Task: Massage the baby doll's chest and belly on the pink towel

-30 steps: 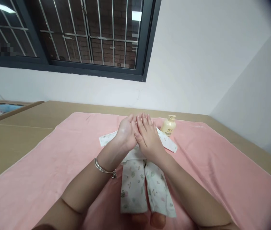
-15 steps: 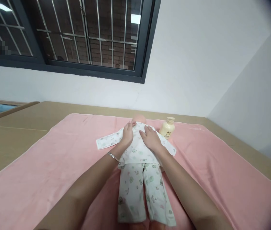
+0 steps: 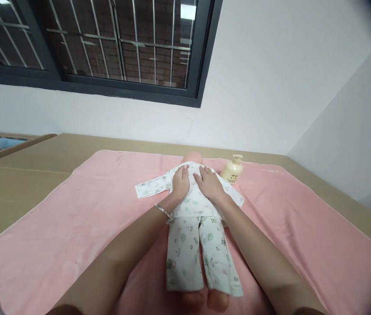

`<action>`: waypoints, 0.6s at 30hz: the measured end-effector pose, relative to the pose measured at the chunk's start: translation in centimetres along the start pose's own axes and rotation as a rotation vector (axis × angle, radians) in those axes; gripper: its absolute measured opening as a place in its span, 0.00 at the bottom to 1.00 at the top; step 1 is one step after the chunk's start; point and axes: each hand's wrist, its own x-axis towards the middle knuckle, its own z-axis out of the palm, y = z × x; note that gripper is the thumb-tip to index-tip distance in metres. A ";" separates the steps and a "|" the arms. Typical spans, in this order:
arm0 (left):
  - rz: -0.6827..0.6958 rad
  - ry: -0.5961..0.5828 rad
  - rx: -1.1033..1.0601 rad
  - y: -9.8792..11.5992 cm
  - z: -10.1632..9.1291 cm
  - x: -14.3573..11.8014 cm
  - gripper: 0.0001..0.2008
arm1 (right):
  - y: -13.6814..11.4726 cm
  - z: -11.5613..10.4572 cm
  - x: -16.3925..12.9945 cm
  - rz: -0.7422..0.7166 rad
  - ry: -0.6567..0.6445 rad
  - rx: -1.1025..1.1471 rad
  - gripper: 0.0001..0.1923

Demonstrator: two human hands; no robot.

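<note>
A pink towel (image 3: 73,227) covers the tan desk (image 3: 17,183). A baby doll (image 3: 193,218) in a printed white suit lies on its back at the towel's centre. The left hand (image 3: 181,182), bracelet (image 3: 162,211) at the wrist, rests flat on the doll's chest, grip released. The right hand (image 3: 209,183) lies flat beside it, also released. The hands largely hide the doll's head; its feet are cut off below. A cream pump bottle (image 3: 232,170) stands just right; its label is unreadable.

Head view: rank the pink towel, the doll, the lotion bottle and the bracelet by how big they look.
1. Pink towel, by far the largest.
2. Doll, under both flat hands.
3. Lotion bottle.
4. Bracelet, smallest, though it sits nearer the camera than the bottle.
</note>
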 end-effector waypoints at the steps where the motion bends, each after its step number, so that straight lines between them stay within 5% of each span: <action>1: 0.014 -0.008 0.024 0.0 0.0 0.0 0.21 | -0.5 0.1 -0.3 0.006 -0.001 -0.028 0.33; 7: 0.139 -0.032 0.120 -0.2 0.0 0.1 0.21 | -1.3 0.3 -0.7 -0.179 -0.034 0.021 0.28; 13: 0.175 -0.149 0.422 -0.2 0.2 0.0 0.18 | 0.9 0.9 0.7 -0.010 0.051 0.154 0.32; 18: 0.085 -0.207 0.543 0.0 0.2 0.1 0.22 | -0.4 1.0 -0.2 0.024 0.064 0.079 0.32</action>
